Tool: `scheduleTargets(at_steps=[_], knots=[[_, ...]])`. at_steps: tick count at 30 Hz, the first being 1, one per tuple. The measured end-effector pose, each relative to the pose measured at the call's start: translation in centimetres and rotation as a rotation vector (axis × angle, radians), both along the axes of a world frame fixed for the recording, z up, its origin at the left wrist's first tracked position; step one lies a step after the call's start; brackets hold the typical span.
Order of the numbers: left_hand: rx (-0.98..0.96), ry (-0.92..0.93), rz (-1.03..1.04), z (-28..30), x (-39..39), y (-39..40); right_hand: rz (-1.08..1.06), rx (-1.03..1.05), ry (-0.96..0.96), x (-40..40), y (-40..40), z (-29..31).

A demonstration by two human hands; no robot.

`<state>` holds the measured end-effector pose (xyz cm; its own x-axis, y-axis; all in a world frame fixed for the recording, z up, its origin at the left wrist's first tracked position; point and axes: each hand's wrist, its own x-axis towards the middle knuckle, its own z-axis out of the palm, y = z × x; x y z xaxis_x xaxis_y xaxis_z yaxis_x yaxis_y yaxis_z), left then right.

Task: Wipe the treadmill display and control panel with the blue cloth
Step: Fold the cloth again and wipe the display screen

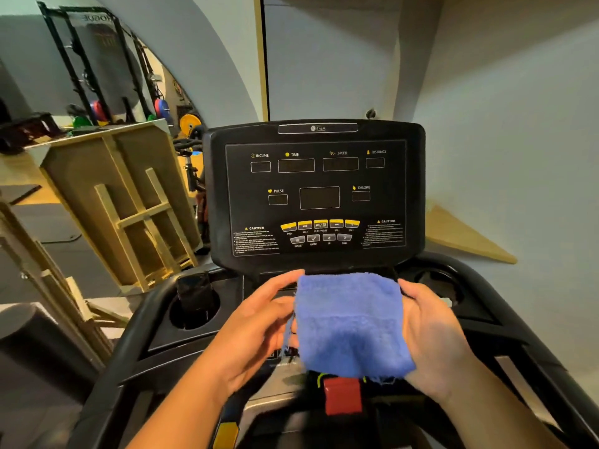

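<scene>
The treadmill's black display console (319,196) stands upright ahead, its readout windows dark, with a row of yellow and grey buttons (320,231) along its lower part. Below it, a folded blue cloth (348,325) hangs over the lower control panel, hiding most of that panel. My left hand (259,332) grips the cloth's left edge. My right hand (431,335) holds its right side from behind. The cloth sits just under the console's bottom edge, apart from the screen.
A red safety key (343,395) sits below the cloth. Cup holders lie left (194,306) and right (439,286), the left holding a dark object. Black handrails curve down both sides. A wooden frame (129,202) leans at left; a white wall is at right.
</scene>
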<state>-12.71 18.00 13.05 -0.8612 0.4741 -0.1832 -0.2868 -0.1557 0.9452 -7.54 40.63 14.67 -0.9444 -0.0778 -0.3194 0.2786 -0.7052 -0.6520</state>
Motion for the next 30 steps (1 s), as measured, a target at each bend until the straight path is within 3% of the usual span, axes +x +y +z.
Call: scheduleTargets(at_steps=[8, 10, 19, 22, 27, 30], knots=[[0.12, -0.019, 0.029, 0.9, 0.9, 3.1, 0.105, -0.09, 0.118, 1.1, 3.3, 0.6], [0.143, -0.005, 0.014, 1.0, 1.1, 3.6, 0.124, 0.018, 0.133, 1.2, 3.9, 0.7], [0.087, 0.121, 0.058, 1.0, 1.0, 4.8, -0.031, 0.927, 0.433, 2.2, 5.3, 3.9], [0.056, 0.224, 0.075, 1.3, 1.3, 4.7, -0.046, 0.988, 0.485, 2.5, 5.6, 4.9], [-0.141, 0.399, 0.125, 2.5, 1.4, 4.6, 0.007, 0.917, 0.492, 2.4, 5.6, 5.6], [-0.225, 0.477, 0.125, 2.6, 1.4, 4.5, 0.041, 1.006, 0.476, 2.2, 5.7, 5.4]])
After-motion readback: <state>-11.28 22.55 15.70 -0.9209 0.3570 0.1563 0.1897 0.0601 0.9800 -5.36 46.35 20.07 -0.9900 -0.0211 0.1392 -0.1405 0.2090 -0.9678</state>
